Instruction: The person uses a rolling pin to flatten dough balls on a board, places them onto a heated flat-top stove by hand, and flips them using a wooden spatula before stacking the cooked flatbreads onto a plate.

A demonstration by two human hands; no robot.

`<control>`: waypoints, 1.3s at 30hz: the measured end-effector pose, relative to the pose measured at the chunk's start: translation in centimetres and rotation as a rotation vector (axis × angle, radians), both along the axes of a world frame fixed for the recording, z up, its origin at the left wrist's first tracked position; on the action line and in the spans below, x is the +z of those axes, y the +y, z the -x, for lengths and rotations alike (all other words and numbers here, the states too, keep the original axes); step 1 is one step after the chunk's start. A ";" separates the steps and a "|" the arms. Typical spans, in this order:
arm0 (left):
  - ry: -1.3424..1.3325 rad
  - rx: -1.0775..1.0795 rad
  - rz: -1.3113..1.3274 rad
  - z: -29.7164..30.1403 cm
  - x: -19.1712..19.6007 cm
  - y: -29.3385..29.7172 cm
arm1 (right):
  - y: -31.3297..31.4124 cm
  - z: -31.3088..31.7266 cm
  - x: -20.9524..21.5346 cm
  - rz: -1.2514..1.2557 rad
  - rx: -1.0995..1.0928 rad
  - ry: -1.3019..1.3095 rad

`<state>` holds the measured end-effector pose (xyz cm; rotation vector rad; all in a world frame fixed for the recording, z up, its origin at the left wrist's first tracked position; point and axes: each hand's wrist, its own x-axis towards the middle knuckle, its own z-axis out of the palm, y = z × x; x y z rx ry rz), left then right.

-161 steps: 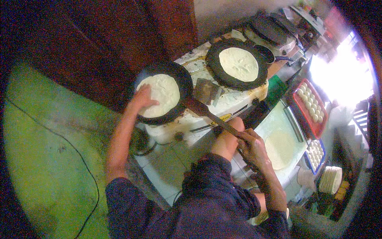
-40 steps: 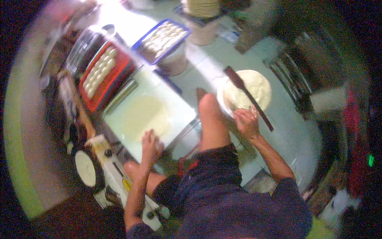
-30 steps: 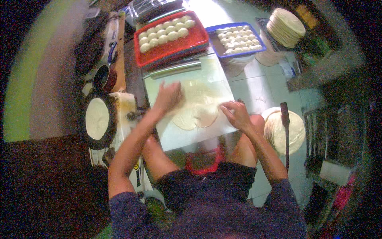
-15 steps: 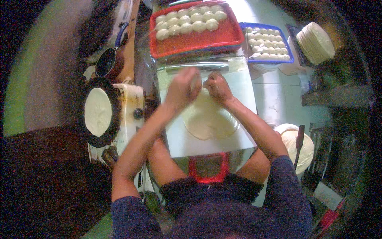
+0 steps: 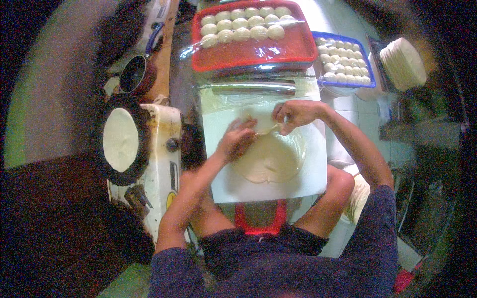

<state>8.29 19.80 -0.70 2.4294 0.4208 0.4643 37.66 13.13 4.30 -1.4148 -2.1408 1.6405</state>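
Observation:
A thin round sheet of dough [image 5: 271, 161] lies on a white board [image 5: 218, 186] in front of me. Its far edge is drawn up into a narrow fold between my hands. My right hand [image 5: 299, 115] pinches that edge at the far right, fingers pressed together. At the far left of the sheet, my left hand [image 5: 237, 139] has the edge between curled fingers, its fingertips blurred by motion. Behind them, a rolling pin [image 5: 253, 88] lies across the board's far end, partly covered by clear plastic.
Beyond the board sits a red tray [image 5: 253, 52] of dough balls; right of it, a blue tray [image 5: 348, 85] holds more. Left are a stove [image 5: 164, 134], a pan with a flatbread [image 5: 120, 140] and a saucepan [image 5: 134, 74]. Stacked flatbreads [image 5: 403, 64] stand far right.
My hands have come nearer and moved apart, the right one outward to the right, with the dough's far edge stretched between them. The whole view has shifted slightly.

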 end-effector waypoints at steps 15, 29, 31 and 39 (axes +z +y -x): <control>0.281 0.380 1.110 7.8 4.1 -8.3 | -8.5 11.0 7.3 0.478 -0.246 0.539; -0.058 0.979 1.110 46.1 28.8 -12.8 | 4.6 47.8 25.1 -0.144 0.560 0.417; 0.005 1.107 0.820 52.0 34.0 -12.1 | 6.6 53.4 27.7 -0.376 0.558 0.264; 0.238 1.193 -0.034 63.3 29.1 -15.2 | 7.9 67.4 23.8 -0.840 0.630 0.243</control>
